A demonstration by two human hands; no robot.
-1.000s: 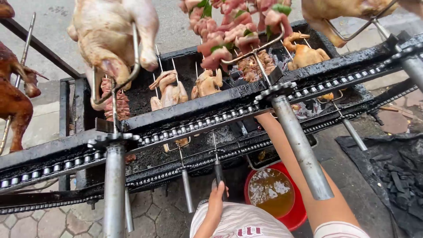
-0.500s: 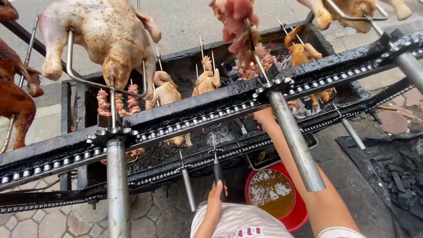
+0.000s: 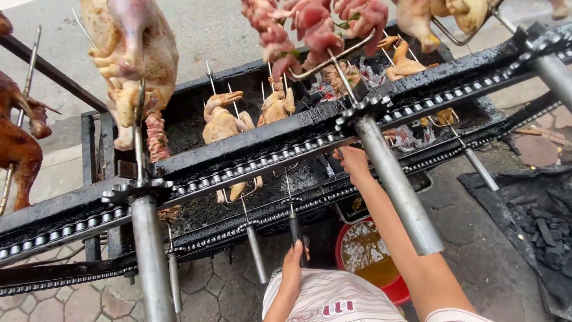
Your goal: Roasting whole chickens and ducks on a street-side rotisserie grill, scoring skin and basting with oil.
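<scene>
My left hand (image 3: 293, 263) is low in the view, closed around the dark handle of a thin lower spit (image 3: 294, 223). My right hand (image 3: 353, 162) reaches up under the upper chain rail (image 3: 256, 162) of a black charcoal grill (image 3: 182, 101); its fingers are curled at the rail, and what they hold is hidden. Small pale birds (image 3: 223, 119) sit on skewers over the coals. Above, a raw whole chicken (image 3: 134, 65) and pink meat chunks (image 3: 310, 27) hang on thick steel spits (image 3: 398, 185).
A red bucket (image 3: 398, 287) of yellowish liquid stands on the paving below my right arm. A heap of black charcoal (image 3: 539, 229) lies at the right. A browned bird (image 3: 18, 143) hangs on a spit at the far left. Another steel spit tube (image 3: 152, 256) juts toward me.
The upper spits have turned, so the chicken and meat chunks show other sides and hang closer. My right hand has edged up to the rail. My left hand stays on the handle.
</scene>
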